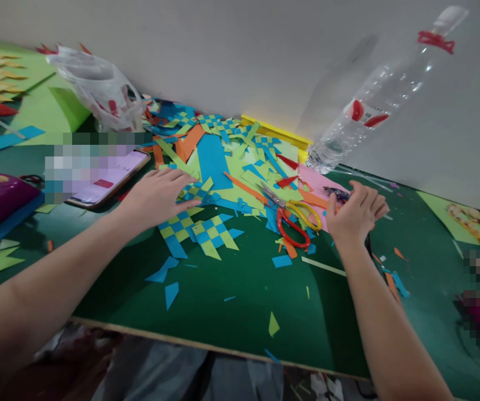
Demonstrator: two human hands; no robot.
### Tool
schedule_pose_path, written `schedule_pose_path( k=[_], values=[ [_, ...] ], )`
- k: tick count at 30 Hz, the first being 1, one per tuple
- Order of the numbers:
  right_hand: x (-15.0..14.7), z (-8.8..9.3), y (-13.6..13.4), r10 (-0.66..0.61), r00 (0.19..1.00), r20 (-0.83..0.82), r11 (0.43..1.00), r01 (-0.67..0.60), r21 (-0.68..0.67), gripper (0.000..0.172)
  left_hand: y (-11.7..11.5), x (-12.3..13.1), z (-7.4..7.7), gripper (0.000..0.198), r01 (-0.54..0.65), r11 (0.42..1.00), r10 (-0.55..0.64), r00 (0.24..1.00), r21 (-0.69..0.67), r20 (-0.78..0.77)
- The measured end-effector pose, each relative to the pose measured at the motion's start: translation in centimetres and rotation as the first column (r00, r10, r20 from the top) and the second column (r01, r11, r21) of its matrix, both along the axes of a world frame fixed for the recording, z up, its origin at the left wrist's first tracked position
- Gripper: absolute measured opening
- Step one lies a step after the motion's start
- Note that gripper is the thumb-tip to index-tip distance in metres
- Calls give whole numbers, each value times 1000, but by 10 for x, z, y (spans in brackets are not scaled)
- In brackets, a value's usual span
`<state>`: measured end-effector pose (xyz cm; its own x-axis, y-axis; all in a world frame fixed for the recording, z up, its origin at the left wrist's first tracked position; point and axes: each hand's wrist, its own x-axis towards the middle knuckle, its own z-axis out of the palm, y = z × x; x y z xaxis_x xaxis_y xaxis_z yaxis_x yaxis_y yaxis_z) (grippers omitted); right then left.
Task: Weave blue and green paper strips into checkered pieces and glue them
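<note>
Above several blue and green woven paper pieces point(215, 233), my left hand point(150, 197) reaches in with thumb and fingers apart, holding nothing visible. My right hand point(354, 217) is at the right, fingers loosely bent and spread, beside a small dark shiny item point(337, 193) whose kind I cannot make out. Whether the hand touches that item is unclear. Between the hands lie scissors point(292, 223) with one red and one yellow handle loop, blades pointing up-left on the paper scraps. A pink sheet point(313, 177) shows partly under the scraps near my right hand.
A clear plastic bottle point(361, 111) leans near the wall. A lit phone point(110, 178) lies left of my left hand, with a plastic bag point(98, 83) behind it. A purple object point(4, 195) sits far left. Paper scraps dot the green table point(231, 328).
</note>
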<state>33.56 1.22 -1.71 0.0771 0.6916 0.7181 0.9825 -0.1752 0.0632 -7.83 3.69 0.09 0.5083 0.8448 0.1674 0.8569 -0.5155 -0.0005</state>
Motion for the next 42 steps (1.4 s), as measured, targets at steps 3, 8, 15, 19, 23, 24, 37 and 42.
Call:
schedule_pose_path(
  k=[3,8,15,19,23,24,37,42],
  values=[
    [-19,3,-7,141,978,156,989,-146,23,47,0,2,-2,61,-4,999,3,1000,-36,-10],
    [-47,0,-16,316,914,256,940,-337,42,48,0,4,-3,67,-16,997,15,1000,-74,-8],
    [-52,-6,-16,375,890,260,918,-395,26,46,0,5,-3,64,-25,997,24,1000,-72,-12],
    [-48,-4,-13,354,890,289,924,-380,38,41,2,3,-4,61,-16,997,15,1000,-72,-17],
    [-46,-4,-12,356,887,294,923,-382,36,41,5,0,-7,55,-4,999,4,1000,-38,-1],
    [-46,-4,-12,359,889,284,924,-382,26,41,5,-1,-8,54,-2,999,2,1000,-33,1],
    [-44,-7,-11,388,881,271,916,-402,-5,38,8,-2,-5,39,-15,996,18,999,83,-43],
    [-45,-7,-11,391,878,276,915,-404,-8,39,7,-2,-6,35,-15,987,11,1000,162,25]
  ],
)
